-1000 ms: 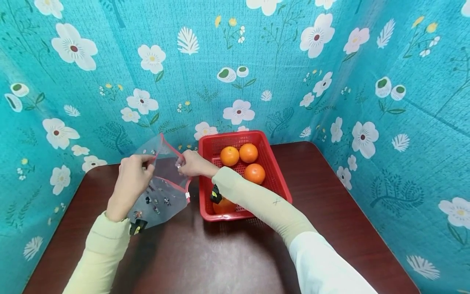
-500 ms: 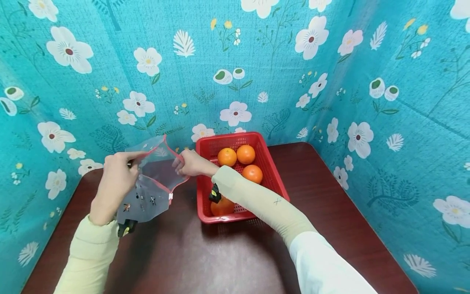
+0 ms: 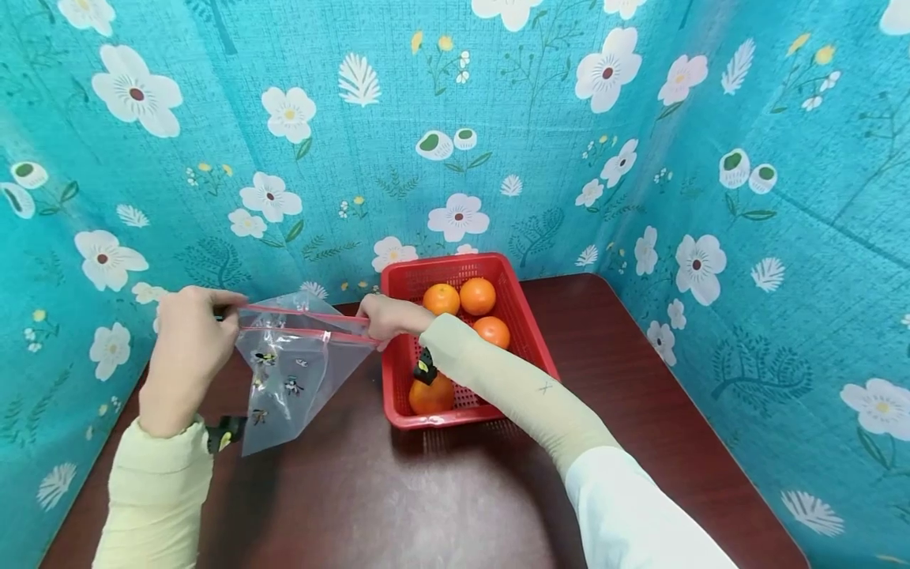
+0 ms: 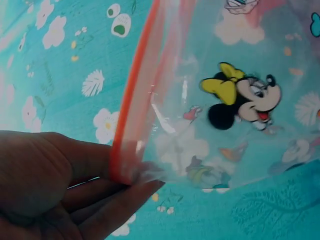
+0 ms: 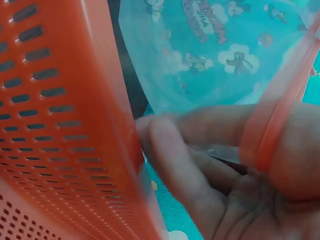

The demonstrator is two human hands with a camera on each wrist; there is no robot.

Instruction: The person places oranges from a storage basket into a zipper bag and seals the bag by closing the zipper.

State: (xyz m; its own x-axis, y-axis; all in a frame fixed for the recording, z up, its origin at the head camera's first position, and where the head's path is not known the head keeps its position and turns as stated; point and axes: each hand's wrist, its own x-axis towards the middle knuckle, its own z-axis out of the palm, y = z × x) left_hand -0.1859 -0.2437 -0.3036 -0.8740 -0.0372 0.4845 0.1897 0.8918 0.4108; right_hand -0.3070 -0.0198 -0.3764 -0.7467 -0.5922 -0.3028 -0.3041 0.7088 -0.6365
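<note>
A clear zip bag (image 3: 291,387) with a red zip strip and cartoon prints hangs stretched between both hands over the table. My left hand (image 3: 186,348) pinches its left end at the strip; in the left wrist view the fingers (image 4: 95,160) meet at the strip's corner. At the other end, my right hand (image 3: 392,318) holds the mouth close to the basket. The right wrist view shows the strip (image 5: 280,120) crossing the right hand, with the fingertips right by the basket wall. Inside the bag no contents show.
To the right stands a red perforated basket (image 3: 529,336) holding several oranges (image 3: 478,296), one partly behind the right forearm. Dark wooden table (image 3: 426,506) underneath. A blue flowered cloth (image 3: 455,95) covers the walls behind and beside it.
The bag's mouth, wide open earlier, is now drawn into a long narrow line. My left hand has moved left; my right hand has shifted slightly right, over the basket's left rim.
</note>
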